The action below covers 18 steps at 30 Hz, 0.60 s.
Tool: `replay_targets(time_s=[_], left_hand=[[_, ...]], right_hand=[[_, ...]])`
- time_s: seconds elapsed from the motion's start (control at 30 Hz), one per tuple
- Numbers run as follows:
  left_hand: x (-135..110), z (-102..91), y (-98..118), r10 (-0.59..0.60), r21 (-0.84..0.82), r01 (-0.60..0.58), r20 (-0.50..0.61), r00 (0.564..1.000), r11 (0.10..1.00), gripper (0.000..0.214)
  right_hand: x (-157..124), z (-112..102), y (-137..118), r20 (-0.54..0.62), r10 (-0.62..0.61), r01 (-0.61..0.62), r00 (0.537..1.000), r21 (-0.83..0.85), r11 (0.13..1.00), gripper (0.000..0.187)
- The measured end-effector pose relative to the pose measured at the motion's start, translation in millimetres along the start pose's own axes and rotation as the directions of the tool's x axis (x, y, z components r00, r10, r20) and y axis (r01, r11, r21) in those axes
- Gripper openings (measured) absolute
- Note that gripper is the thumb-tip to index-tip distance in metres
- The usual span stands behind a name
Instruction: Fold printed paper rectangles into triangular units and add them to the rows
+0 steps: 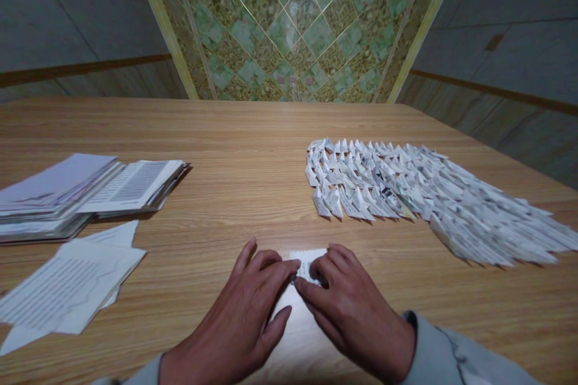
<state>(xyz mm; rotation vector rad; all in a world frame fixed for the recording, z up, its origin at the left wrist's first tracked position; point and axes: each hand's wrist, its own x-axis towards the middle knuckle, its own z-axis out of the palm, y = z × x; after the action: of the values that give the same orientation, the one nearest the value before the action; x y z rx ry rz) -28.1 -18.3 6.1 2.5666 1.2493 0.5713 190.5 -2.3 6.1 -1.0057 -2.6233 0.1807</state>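
A small folded piece of printed paper (311,255) lies flat on the wooden table in front of me. My left hand (259,298) rests over its left side, one fingertip pressing on the paper, with the thumb and other fingers spread apart. On the right side, my right hand (345,301) has its fingers curled and its thumb on the paper's near edge, closed on it. Both hands cover part of the paper, so its near side is partly hidden.
Many folded paper pieces with pointed tips (383,180) stand in rows at the right. Stacked paper sheets (58,183) and a smaller printed pile (139,183) lie at the left, with loose sheets (67,283) nearer me. A tiled wall (289,24) rises behind the table (235,126).
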Motion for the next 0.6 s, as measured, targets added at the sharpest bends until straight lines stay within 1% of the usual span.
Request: replay_targets(time_s=[0.17, 0.33, 0.47, 0.53, 0.6], left_hand=[[0, 0.0, -1, 0.014, -0.005, -0.014, 0.009, 1.000, 1.000, 0.057], [0, -1.2, -3, -0.007, -0.016, 0.007, 0.018, 1.000, 1.000, 0.055], [-1, 0.2, -8, -0.022, -0.040, 0.023, 0.041, 0.999, 0.999, 0.054], [-2, -0.3, -10, -0.018, -0.037, 0.020, 0.050, 0.999, 0.999, 0.049], [-2, -2.6, -12, 0.012, -0.006, -0.011, 0.055, 0.998, 1.000, 0.036]], right_hand=[[-1, -2, 0, 0.020, 0.002, -0.002, 1.000, 0.007, 1.000, 0.023], [-2, -7, 4, 0.027, -0.041, 0.040, 0.999, 0.044, 0.998, 0.015], [-1, -7, 9, 0.040, -0.011, 0.007, 0.999, 0.110, 0.994, 0.017], [1, -6, 11, 0.049, 0.010, -0.017, 0.999, 0.149, 0.989, 0.017], [1, -4, 12, 0.045, 0.023, -0.030, 0.999, 0.167, 0.985, 0.016]])
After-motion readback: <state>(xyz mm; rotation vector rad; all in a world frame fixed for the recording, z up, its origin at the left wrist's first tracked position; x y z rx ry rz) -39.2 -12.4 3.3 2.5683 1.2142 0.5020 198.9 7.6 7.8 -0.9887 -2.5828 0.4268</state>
